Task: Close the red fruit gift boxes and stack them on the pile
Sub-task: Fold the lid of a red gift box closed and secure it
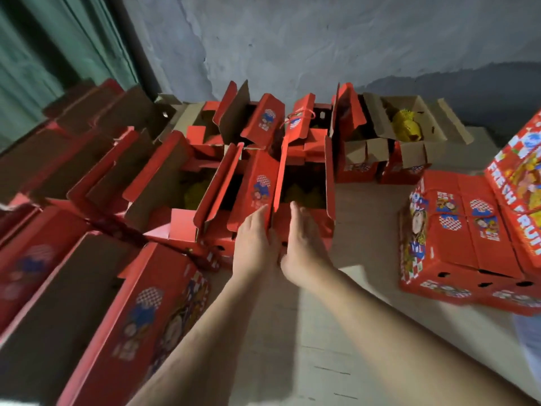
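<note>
Nearest, two bare forearms reaching forward over flattened cardboard sheets point(336, 332) on the floor. Left hand point(254, 247) flat, fingers straight and together, fingertips against the upright red flap point(260, 189) of an open red gift box point(304, 200). Right hand point(301, 244) likewise straight-fingered, laid on the near wall of that same box, palms close side by side; thumbs hidden from here. Inside the box, dim yellow-green fruit point(301, 193), hard to make out in shadow. At left, more open boxes point(164, 194), blurred, the nearest cut off by the lower edge. At right, closed boxes in a pile point(459, 230), the lettering "FRESH FRUIT" clipped by the right border. Farther back, another row of open boxes point(257, 121), one with a red string handle, and a box holding a yellow netted fruit point(407, 127). Beyond, grey wall point(322, 39) and green shutter point(58, 39).
</note>
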`<control>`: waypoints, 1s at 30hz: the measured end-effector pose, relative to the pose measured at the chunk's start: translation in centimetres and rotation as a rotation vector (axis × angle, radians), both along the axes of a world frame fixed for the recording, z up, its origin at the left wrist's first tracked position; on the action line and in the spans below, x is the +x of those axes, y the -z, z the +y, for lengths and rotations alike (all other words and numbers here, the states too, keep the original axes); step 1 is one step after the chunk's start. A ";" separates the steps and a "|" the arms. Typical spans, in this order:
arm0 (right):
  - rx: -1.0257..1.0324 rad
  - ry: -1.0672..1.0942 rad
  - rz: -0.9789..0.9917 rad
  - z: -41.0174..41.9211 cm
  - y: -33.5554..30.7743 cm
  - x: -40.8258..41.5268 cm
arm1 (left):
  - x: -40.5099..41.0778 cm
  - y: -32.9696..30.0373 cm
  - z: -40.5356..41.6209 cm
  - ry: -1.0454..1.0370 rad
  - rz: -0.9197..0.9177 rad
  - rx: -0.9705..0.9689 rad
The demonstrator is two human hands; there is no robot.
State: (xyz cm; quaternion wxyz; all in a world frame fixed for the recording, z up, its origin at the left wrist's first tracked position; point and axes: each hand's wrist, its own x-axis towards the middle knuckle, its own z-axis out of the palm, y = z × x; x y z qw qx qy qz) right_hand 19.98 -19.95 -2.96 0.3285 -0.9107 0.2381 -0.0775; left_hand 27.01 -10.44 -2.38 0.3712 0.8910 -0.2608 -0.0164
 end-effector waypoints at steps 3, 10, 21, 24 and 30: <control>-0.161 0.095 0.337 -2.7 1.5 1.3 | 0.7 2.0 0.2 0.110 -0.045 0.213; -0.698 -0.061 0.518 -4.4 3.5 -0.7 | -6.0 4.8 0.4 0.197 -0.085 0.132; -0.679 -0.126 0.343 -7.3 4.5 -15.1 | -14.0 4.9 2.0 0.303 -0.221 -0.096; -0.539 -0.181 0.203 -10.3 3.3 -21.9 | -16.2 4.9 3.4 0.424 -0.316 -0.259; -0.177 0.130 0.347 -16.5 2.4 -35.1 | -16.7 3.4 1.6 0.150 -0.056 -0.106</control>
